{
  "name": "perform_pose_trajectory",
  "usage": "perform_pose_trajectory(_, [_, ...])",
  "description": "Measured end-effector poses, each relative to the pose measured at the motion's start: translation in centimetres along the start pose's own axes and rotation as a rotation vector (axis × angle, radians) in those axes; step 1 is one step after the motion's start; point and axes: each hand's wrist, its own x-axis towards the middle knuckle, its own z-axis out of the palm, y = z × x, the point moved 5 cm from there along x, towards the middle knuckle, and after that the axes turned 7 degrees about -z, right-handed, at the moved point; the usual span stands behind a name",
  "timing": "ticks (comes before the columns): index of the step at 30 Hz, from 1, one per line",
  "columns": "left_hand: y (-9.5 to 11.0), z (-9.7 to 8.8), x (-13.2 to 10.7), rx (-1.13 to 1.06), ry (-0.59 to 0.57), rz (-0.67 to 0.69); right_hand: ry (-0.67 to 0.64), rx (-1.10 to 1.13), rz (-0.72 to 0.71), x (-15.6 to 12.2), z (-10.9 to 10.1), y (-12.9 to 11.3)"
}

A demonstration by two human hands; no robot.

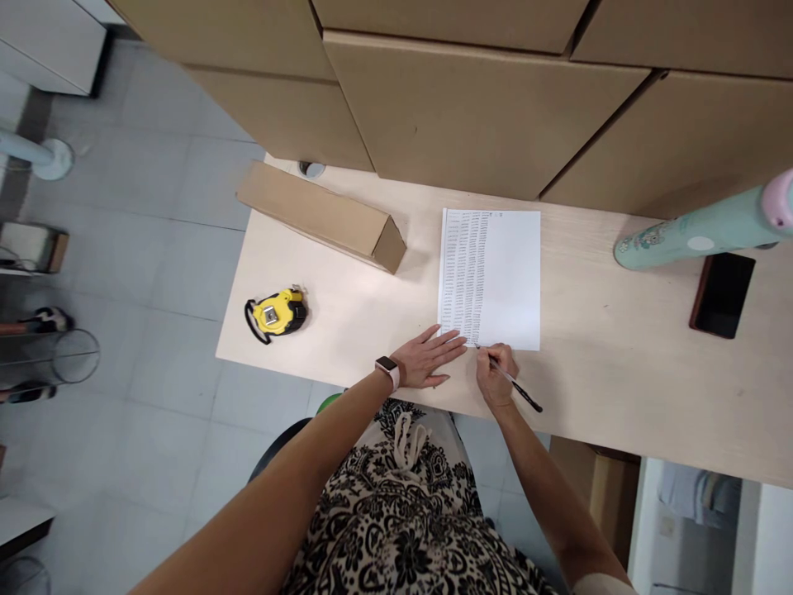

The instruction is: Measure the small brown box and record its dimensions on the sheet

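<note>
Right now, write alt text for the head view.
A person's right hand holds a pen at the lower edge of a printed sheet; the left hand touches its corner. Left of the sheet are a tape measure and box; right, bottle and phone.

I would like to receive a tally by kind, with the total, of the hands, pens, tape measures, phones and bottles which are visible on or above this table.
Hands: 2 (left hand, right hand)
Pen: 1
Tape measure: 1
Phone: 1
Bottle: 1
Total: 6
</note>
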Motion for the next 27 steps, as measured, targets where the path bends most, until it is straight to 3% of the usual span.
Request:
perform_pose_trajectory(16, [-0.03,-0.15,0.1,-0.001,-0.034,-0.008,-0.013,-0.015,0.005,0.05,0.0,0.02])
perform_pose_trajectory(27, [0.02,-0.14,0.0,-0.007,0.006,0.001,-0.016,-0.019,0.023,-0.03,0.01,0.08])
